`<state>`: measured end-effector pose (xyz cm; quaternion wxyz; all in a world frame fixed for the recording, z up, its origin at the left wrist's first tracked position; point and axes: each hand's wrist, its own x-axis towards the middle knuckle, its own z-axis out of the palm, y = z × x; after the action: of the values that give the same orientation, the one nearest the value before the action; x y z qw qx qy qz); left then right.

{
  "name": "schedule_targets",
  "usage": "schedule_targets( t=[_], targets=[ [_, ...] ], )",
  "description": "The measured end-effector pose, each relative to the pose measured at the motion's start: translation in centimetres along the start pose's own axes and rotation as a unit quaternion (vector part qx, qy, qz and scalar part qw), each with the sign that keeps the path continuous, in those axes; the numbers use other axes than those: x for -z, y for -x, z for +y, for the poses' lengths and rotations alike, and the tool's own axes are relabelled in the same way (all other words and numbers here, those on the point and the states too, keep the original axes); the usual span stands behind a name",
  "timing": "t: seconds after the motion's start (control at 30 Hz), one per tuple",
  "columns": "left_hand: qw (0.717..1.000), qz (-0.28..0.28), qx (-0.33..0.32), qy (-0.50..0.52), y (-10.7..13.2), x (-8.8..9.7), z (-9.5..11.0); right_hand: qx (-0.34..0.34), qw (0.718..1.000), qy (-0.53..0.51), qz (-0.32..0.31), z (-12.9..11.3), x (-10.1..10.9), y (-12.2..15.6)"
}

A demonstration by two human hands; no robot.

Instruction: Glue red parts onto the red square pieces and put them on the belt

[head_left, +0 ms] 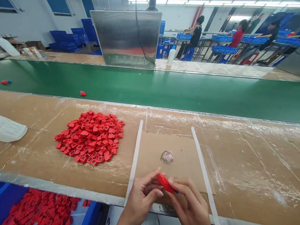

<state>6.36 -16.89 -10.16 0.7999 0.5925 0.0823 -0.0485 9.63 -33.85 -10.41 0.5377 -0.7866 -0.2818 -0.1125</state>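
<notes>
The fingers of the left hand and the right hand are closed on a red plastic block, pinching it between them over the near edge of a cardboard mat (a speck of blue shows at the block's lower end). A small clear dish sits just ahead on that mat, between two white tape strips. To the left, a heap of red blocks lies on the film-covered worktop. A blue crate holding more sits nearer. A green conveyor belt runs beyond.
</notes>
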Motion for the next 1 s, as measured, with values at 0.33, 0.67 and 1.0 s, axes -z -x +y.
schedule_targets(
  t=[0.33,0.67,1.0],
  targets=[
    [0.999,-0.04,0.021,-0.018,-0.1,-0.5,0.7,0.1,0.994,0.027,-0.034,0.5,-0.6,0.3],
    [0.992,-0.058,-0.025,-0.111,0.0,-0.2,1.1,-0.051,0.977,-0.143,-0.152,1.0,0.4,-0.1],
    [0.976,-0.078,-0.082,-0.188,0.5,0.1,-0.1,-0.082,0.961,-0.233,-0.127,1.2,-0.1,0.2]
  ],
)
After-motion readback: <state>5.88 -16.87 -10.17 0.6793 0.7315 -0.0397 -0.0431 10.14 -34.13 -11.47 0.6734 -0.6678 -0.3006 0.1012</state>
